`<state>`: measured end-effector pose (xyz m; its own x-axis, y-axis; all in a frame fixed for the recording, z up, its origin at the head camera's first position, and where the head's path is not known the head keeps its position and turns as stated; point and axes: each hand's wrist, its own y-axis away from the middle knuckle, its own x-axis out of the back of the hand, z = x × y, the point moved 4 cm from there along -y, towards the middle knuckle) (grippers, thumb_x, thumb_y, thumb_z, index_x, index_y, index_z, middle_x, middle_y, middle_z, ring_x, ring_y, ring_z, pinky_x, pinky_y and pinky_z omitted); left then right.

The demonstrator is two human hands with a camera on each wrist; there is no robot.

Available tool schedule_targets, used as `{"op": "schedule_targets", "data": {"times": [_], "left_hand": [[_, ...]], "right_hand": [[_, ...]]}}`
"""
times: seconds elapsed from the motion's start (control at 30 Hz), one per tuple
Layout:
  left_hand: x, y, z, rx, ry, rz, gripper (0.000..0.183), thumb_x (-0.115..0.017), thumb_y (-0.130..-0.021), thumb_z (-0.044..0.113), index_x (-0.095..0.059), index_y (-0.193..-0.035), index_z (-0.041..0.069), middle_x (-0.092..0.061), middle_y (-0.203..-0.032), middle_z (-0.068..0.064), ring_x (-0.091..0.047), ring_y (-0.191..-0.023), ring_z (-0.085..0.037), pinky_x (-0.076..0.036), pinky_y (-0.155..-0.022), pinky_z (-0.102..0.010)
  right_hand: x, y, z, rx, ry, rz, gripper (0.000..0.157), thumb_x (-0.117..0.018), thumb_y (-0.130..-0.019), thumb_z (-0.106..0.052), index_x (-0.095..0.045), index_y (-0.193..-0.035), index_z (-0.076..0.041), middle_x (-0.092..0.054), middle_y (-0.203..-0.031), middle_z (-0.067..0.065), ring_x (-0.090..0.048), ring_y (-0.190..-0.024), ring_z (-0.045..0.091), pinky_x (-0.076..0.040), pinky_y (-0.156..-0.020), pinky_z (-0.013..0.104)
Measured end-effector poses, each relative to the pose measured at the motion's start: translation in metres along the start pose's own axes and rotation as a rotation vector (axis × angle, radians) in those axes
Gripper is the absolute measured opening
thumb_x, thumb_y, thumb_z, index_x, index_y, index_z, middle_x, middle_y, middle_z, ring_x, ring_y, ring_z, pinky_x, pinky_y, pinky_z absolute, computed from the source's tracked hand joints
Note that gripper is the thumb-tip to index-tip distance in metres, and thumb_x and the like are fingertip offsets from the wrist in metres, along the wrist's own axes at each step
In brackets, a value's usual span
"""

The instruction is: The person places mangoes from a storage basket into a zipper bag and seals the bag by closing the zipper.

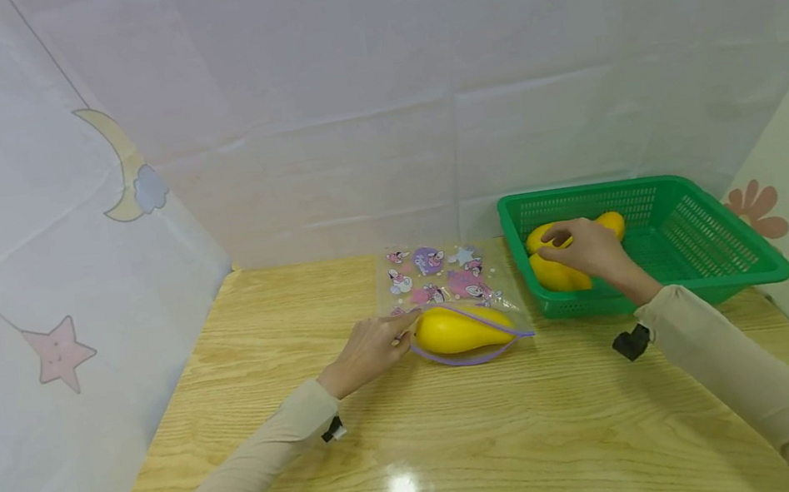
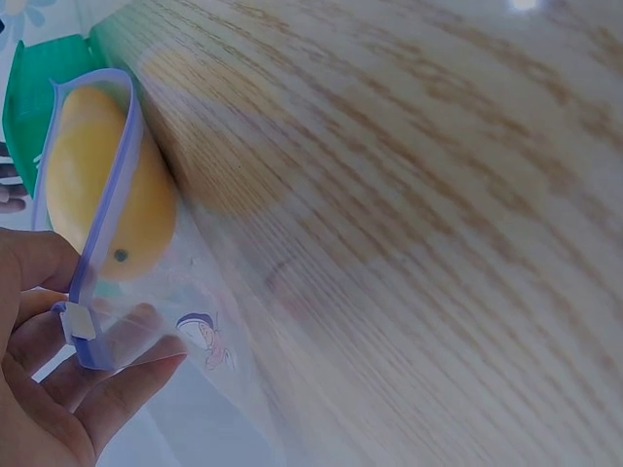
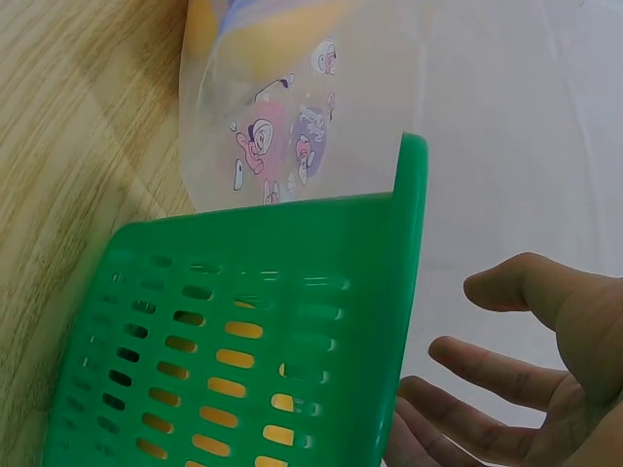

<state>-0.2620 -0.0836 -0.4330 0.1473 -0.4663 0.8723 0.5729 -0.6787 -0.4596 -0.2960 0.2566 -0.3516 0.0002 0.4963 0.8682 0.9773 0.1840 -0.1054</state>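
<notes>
A clear zip bag [image 1: 483,274] with pink and purple cartoon prints lies on the table, its purple-edged mouth spread towards me. Inside the mouth rests a yellow mango [image 1: 455,331]. My left hand [image 1: 368,355] holds the left end of the bag's mouth, with the thumb on one side and fingers behind the film near the white slider [image 2: 78,321]. Over the left part of a green basket [image 1: 673,289], my right hand [image 1: 592,250] hovers with fingers apart and nothing held. Beneath and beside it are yellow mangoes [image 1: 558,277], partly hidden by the hand.
The basket stands at the back right of the wooden table [image 1: 422,444], close to the bag's right side. A pale sheet [image 1: 322,164] hangs behind the table, and printed sheets hang at both sides.
</notes>
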Motion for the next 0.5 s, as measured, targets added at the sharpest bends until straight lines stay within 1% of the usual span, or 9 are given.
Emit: {"op": "schedule_targets", "data": {"times": [0.27, 0.37, 0.5], "left_hand": [[-0.0003, -0.0003, -0.0013, 0.016, 0.000, -0.020, 0.041, -0.067, -0.090, 0.004, -0.064, -0.131, 0.002, -0.073, -0.088, -0.006, -0.020, -0.044, 0.000, -0.018, -0.040, -0.013], [-0.0001, -0.0005, -0.0012, 0.018, 0.010, -0.017, 0.041, -0.068, -0.090, 0.005, -0.063, -0.131, 0.002, -0.074, -0.090, -0.006, -0.020, -0.045, 0.000, -0.019, -0.040, -0.013], [-0.0001, -0.0008, -0.0010, 0.010, 0.024, -0.006, 0.042, -0.070, -0.089, 0.006, -0.063, -0.130, 0.002, -0.074, -0.089, -0.006, -0.018, -0.044, 0.000, -0.019, -0.039, -0.014]], "right_hand": [[0.0009, -0.0006, 0.0042, -0.011, 0.005, -0.009, 0.046, -0.063, -0.097, -0.030, -0.062, -0.124, 0.007, -0.063, -0.116, 0.029, -0.059, -0.100, 0.045, -0.046, -0.081, 0.057], [0.0017, -0.0007, 0.0065, -0.009, 0.008, -0.006, 0.045, -0.063, -0.097, -0.028, -0.062, -0.123, 0.008, -0.063, -0.116, 0.030, -0.059, -0.099, 0.046, -0.047, -0.081, 0.057], [0.0020, -0.0011, 0.0099, -0.012, 0.009, -0.006, 0.044, -0.063, -0.097, -0.027, -0.062, -0.123, 0.009, -0.063, -0.116, 0.031, -0.059, -0.099, 0.046, -0.047, -0.082, 0.058]]}}
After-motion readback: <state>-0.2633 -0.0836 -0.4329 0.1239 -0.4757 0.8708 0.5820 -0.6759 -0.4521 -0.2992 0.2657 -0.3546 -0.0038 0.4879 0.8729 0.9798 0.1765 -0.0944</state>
